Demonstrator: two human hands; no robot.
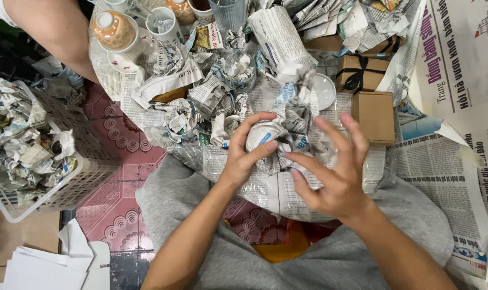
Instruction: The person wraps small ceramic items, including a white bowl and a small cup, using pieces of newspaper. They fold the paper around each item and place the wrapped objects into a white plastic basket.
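My left hand [243,153] grips a rounded bundle wrapped in crumpled newspaper [273,134] above my lap. The fingers curl over its left side. My right hand [335,172] is just right of the bundle with its fingers spread, the thumb and forefinger touching the loose paper at its lower edge. What is inside the wrapping is hidden. A flat newspaper sheet [270,193] lies under both hands across my grey-clad knees.
Cups and mugs [115,29] and crumpled paper crowd the far side. Two brown cardboard boxes [374,115] sit at right, one tied with black ribbon. A white basket [66,182] of paper wads stands at left. Another person's arm [56,32] reaches in at top left.
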